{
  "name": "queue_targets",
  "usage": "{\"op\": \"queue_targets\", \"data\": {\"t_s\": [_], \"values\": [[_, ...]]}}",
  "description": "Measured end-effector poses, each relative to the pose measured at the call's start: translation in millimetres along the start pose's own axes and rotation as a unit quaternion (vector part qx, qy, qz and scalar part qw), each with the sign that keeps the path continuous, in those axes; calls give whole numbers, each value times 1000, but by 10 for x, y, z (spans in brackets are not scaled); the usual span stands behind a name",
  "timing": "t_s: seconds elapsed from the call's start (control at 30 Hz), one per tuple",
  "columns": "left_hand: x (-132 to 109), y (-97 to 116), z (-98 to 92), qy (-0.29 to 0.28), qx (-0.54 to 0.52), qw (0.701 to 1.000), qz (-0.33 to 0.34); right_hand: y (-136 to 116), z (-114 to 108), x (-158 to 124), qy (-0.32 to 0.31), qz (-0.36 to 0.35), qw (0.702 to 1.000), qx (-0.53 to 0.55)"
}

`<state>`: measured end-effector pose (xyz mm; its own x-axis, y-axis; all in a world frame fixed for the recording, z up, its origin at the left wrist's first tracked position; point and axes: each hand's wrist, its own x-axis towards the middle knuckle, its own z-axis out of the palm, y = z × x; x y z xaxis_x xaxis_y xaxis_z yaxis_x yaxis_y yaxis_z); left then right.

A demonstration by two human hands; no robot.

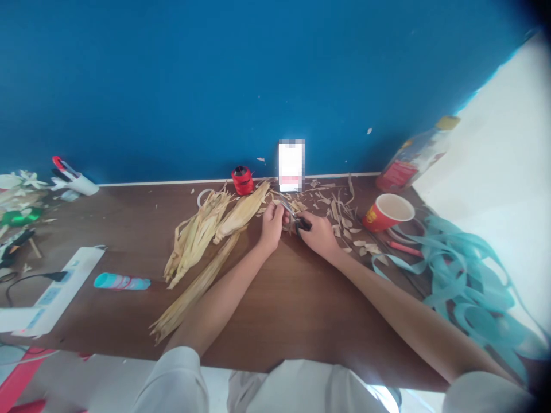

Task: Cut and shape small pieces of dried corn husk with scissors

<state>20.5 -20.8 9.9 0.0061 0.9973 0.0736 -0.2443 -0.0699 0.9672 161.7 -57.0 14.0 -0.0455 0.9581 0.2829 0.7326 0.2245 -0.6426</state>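
My right hand is closed around the black handles of a pair of scissors, whose blades point forward and left. Close beside it, my left hand pinches a small pale piece of corn husk near the blades; the fingers hide most of it. Left of my hands lie dried corn husks: one bundle, a broad husk and a long strip along my left forearm. Cut husk scraps are scattered around and to the right.
A lit phone leans on the blue wall, with a red spool nearby. At right are a red paper cup, a bottle and tangled teal ribbon. Leftward sit a blue roll, a power strip and a pen cup.
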Motion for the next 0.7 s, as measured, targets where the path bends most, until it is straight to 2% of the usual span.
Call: {"op": "queue_targets", "data": {"t_s": [0.5,0.7], "values": [[-23,-6,-3,-16,59,998,35,-23,-50,13,-28,1,999,23],[-20,2,-8,-15,66,997,25,-24,-97,61,-42,-5,999,26]]}}
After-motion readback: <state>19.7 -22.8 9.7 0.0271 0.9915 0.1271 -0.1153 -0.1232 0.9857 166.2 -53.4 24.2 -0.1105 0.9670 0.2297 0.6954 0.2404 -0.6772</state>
